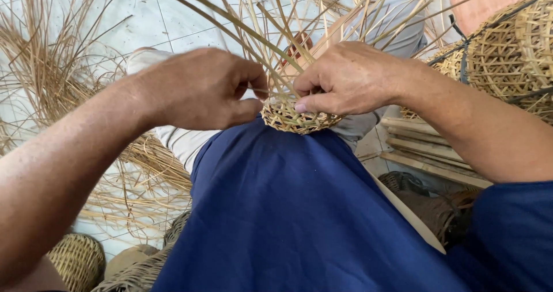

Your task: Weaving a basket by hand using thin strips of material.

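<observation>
1. Straw-coloured woven basket base rests on the blue-clad knee, steadied for weaving.
2. Left hand, at nine o'clock of it, pinches a strip.
3. Right hand, at two o'clock, presses its thumb on the rim.

Small basket base: woven split bamboo, matt, pale tan. Loose strips: same stuff, smooth, slight sheen. Blue garment: matt cloth. Floor tiles: pale, glossy. Finished baskets far right: rough weave.
</observation>
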